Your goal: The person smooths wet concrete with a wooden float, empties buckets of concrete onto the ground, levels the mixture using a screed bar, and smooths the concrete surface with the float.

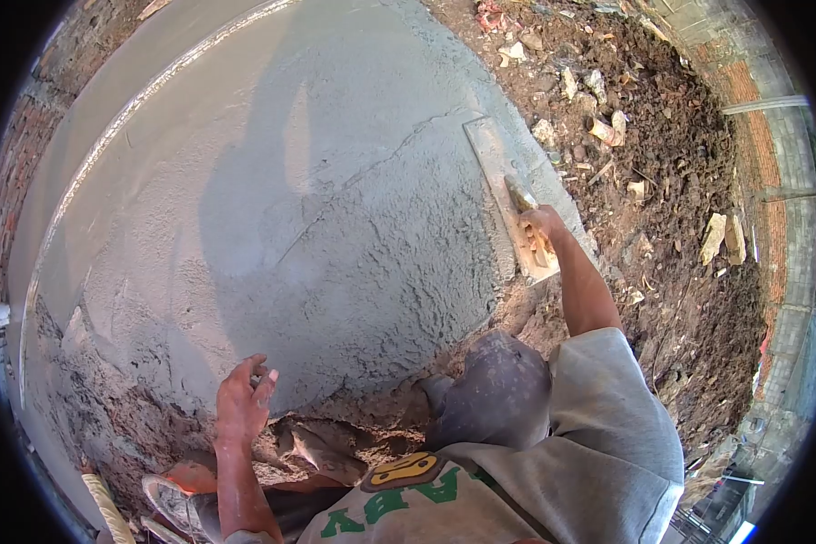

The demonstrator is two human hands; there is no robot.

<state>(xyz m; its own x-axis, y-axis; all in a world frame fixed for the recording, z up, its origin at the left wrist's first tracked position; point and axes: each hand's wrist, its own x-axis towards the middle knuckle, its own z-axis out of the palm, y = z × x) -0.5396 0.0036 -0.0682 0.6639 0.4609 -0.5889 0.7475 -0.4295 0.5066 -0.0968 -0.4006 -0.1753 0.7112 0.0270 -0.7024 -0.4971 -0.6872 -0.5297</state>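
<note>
My right hand [539,227] is closed around the handle of a long, flat float [488,145]. The float lies on the right edge of the wet grey concrete [363,236], its long side running roughly along that edge. My left hand [243,396] hovers near the lower edge of the concrete, fingers loosely bent and a little apart, with nothing visible in it. Below it the concrete's edge is rough and crumbly. My bent knee [494,390] is between my arms, close to the slab's lower edge.
Dark loose soil [680,154] with broken rubble [607,130] borders the slab on the right. Beyond it stands a brick and block wall [784,245]. A pale curved line [109,136] crosses the smoother concrete at left. An orange and white container [190,478] is at lower left.
</note>
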